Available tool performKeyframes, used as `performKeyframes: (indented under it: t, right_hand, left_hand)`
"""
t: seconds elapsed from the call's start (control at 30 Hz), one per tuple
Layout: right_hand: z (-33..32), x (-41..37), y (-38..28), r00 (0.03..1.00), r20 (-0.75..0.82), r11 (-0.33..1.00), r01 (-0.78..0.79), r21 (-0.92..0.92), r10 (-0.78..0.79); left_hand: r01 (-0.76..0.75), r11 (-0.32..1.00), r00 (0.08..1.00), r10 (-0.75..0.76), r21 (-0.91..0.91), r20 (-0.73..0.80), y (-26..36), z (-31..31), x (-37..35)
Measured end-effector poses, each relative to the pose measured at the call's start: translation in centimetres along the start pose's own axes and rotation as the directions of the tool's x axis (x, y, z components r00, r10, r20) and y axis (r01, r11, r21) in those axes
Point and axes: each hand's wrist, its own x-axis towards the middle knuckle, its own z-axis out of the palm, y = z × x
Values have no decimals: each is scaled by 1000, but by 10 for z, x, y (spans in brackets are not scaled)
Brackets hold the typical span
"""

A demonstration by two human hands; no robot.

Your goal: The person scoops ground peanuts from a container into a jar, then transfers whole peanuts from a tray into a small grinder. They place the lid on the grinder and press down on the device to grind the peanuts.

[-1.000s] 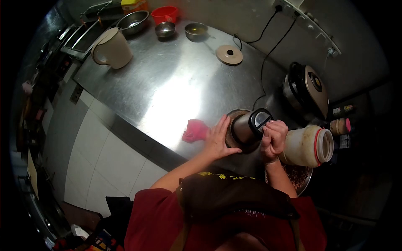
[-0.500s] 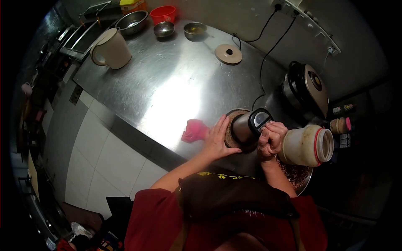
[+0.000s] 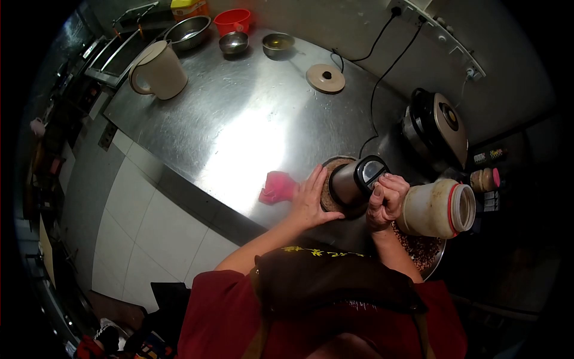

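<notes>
A food chopper with a silver and black motor head [image 3: 350, 182] stands on a round bowl [image 3: 330, 192] with brown ground stuff showing in it. My left hand [image 3: 311, 196] curves around the bowl's left side, thumb near the front edge and fingers along the rim. With fingers curled, my right hand [image 3: 387, 200] grips the top of the motor head. A crumpled pink cloth [image 3: 278, 187] lies beside my left hand. Right of my right hand is a cloudy jar [image 3: 431, 208] with a red ring at its open mouth. Under my right forearm, a metal bowl holds reddish-brown nuts or beans [image 3: 421, 248].
On the steel table [image 3: 209, 113] are a beige pitcher [image 3: 161, 72], metal bowls [image 3: 233, 43], a red basin [image 3: 233, 21] and a beige lid [image 3: 326, 79]. A rice cooker [image 3: 439, 128] stands at right. A black cord [image 3: 373, 102] runs to the wall sockets [image 3: 445, 36].
</notes>
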Motion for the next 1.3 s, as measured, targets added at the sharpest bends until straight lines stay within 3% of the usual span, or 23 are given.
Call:
performKeyframes:
  t: [1.03,1.3]
  right_hand:
    - [1,1,-2,1000,-25,1000,-14,5,14]
    - [-4,18,-12,1000,29,994,3,-108,0]
  left_hand:
    - [-10,1000,1000,10,9,-14,0,1,-1]
    - [4,1000,1000,-3,15,-4,2,0,0]
